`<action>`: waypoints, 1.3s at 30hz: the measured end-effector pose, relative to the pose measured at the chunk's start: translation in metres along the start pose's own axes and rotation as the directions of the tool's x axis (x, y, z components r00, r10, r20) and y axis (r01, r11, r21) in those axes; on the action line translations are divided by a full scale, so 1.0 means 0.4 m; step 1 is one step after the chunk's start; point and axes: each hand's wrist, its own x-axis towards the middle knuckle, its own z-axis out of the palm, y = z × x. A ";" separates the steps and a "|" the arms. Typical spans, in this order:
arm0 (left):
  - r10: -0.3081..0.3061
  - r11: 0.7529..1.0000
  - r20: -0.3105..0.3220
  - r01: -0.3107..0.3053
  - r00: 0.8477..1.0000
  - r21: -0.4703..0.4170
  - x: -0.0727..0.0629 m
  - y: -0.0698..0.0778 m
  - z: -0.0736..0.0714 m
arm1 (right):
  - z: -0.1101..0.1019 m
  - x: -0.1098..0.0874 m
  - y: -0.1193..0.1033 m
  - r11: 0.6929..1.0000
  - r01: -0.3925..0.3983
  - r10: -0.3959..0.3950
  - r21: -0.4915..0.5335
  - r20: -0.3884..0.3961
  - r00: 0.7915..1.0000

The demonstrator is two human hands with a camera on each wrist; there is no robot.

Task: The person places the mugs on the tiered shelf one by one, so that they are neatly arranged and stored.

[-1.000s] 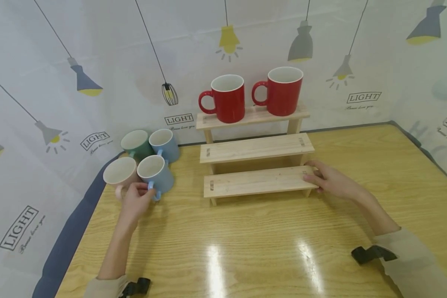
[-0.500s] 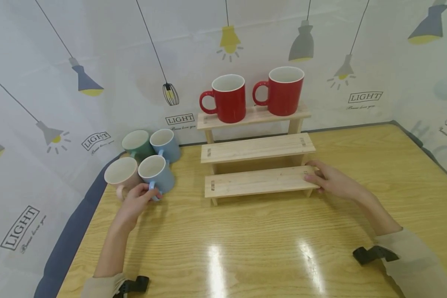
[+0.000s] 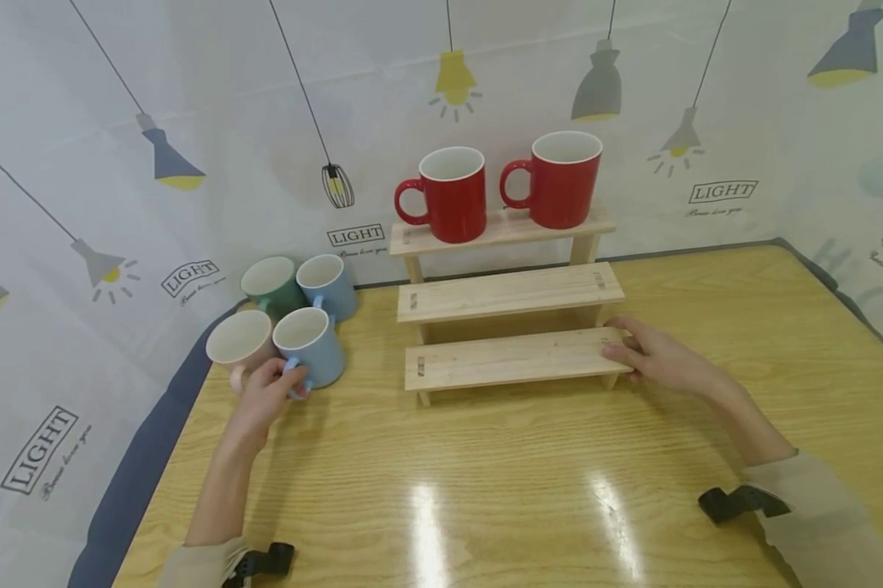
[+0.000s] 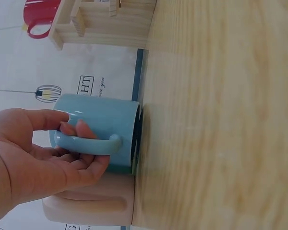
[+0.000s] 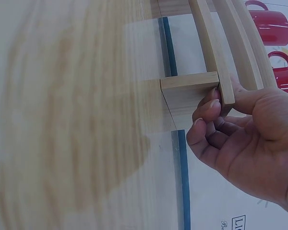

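My left hand (image 3: 259,404) holds a light blue mug (image 3: 322,353) by its handle, fingers hooked through the loop. In the left wrist view the mug (image 4: 98,112) shows a thin dark gap along its base, close over the table. Right beside it stands a pale pink mug (image 3: 237,339). Behind are a green mug (image 3: 287,290) and a second light blue mug (image 3: 336,290). On the right, my right hand (image 3: 665,358) pinches the right end of the lowest step of a three-tier wooden stand (image 3: 515,357), thumb on top and fingers curled underneath.
Two red mugs (image 3: 456,204) stand on the stand's top step, handles to the left. A white printed cloth (image 3: 213,106) walls the back and sides of the wooden table (image 3: 507,482). Dark blue edging (image 3: 143,441) runs along the table's left border.
The light blue mug's handle has swung slightly to the left with my left fingers, which have gone further around it. My right hand and the stand keep their place.
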 end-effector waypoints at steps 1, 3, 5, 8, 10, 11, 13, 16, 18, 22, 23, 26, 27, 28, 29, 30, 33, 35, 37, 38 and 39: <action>0.000 1.000 -0.015 0.000 1.000 -0.002 -0.001 0.002 -0.001 | 0.000 0.000 -0.001 1.000 -0.001 0.001 0.000 0.000 1.000; 0.004 1.000 -0.042 -0.005 0.999 -0.008 -0.002 0.006 -0.003 | 0.000 0.000 -0.001 1.000 0.000 0.000 0.007 0.002 1.000; 0.011 1.000 -0.058 -0.012 0.998 -0.019 -0.003 0.010 -0.005 | 0.000 0.000 -0.002 1.000 0.000 0.000 0.011 0.003 1.000; 0.020 1.000 -0.074 -0.021 0.997 -0.008 -0.003 0.014 -0.008 | -0.002 -0.001 -0.003 1.000 -0.002 0.002 0.018 0.005 1.000; 0.025 1.000 -0.081 -0.025 0.996 0.001 -0.004 0.016 -0.010 | -0.003 -0.001 -0.003 1.000 -0.005 0.005 0.025 0.007 1.000; 0.028 1.000 -0.087 -0.028 0.996 0.003 -0.004 0.017 -0.010 | -0.003 -0.001 -0.002 1.000 -0.004 0.004 0.027 0.007 1.000; 0.033 0.999 -0.106 -0.034 0.994 -0.001 -0.003 0.017 -0.009 | -0.004 -0.001 -0.001 1.000 -0.003 0.003 0.030 0.008 1.000; 0.043 0.999 -0.138 -0.047 0.989 -0.027 -0.001 0.018 -0.005 | -0.004 0.000 0.001 0.999 -0.001 0.000 0.033 0.009 1.000; 0.053 0.997 -0.163 -0.061 0.985 -0.045 0.000 0.018 -0.001 | -0.004 0.001 0.003 1.000 0.000 -0.001 0.030 0.010 1.000; 0.086 0.992 -0.203 -0.102 0.975 -0.071 -0.002 0.021 0.007 | -0.004 0.001 0.004 1.000 -0.003 0.003 0.020 0.007 1.000; 0.095 0.991 -0.212 -0.112 0.973 -0.072 -0.003 0.023 0.009 | -0.004 0.001 0.004 1.000 -0.004 0.004 0.019 0.006 1.000; 0.120 0.986 -0.238 -0.144 0.964 -0.085 -0.007 0.032 0.014 | -0.004 0.001 0.003 1.000 -0.009 0.009 0.018 0.004 1.000; 0.128 0.983 -0.247 -0.156 0.961 -0.097 -0.008 0.036 0.016 | -0.004 0.002 0.003 1.000 -0.009 0.009 0.018 0.004 1.000; 0.134 0.980 -0.253 -0.167 0.958 -0.112 -0.009 0.040 0.018 | -0.003 0.002 0.003 1.000 -0.009 0.009 0.017 0.004 1.000; 0.139 0.976 -0.259 -0.176 0.956 -0.126 -0.011 0.045 0.019 | -0.003 0.002 0.003 1.000 -0.010 0.010 0.015 0.005 1.000; 0.145 0.973 -0.265 -0.186 0.953 -0.139 -0.013 0.050 0.021 | -0.003 0.002 0.002 1.000 -0.011 0.011 0.013 0.005 1.000; 0.158 0.961 -0.285 -0.214 0.946 -0.176 -0.018 0.068 0.027 | -0.003 0.002 0.002 1.000 -0.013 0.013 0.014 0.005 1.000; 0.164 0.952 -0.290 -0.228 0.943 -0.203 -0.021 0.081 0.031 | -0.002 0.002 0.002 1.000 -0.015 0.015 0.015 0.005 1.000; 0.172 0.941 -0.298 -0.246 0.939 -0.232 -0.025 0.094 0.036 | -0.002 0.001 0.001 1.000 -0.019 0.019 0.014 0.003 1.000; 0.180 0.934 -0.301 -0.259 0.937 -0.245 -0.028 0.100 0.038 | -0.002 0.001 0.001 1.000 -0.020 0.020 0.014 0.003 1.000; 0.185 0.927 -0.303 -0.268 0.935 -0.261 -0.030 0.106 0.041 | -0.001 0.001 0.001 1.000 -0.020 0.020 0.013 0.003 1.000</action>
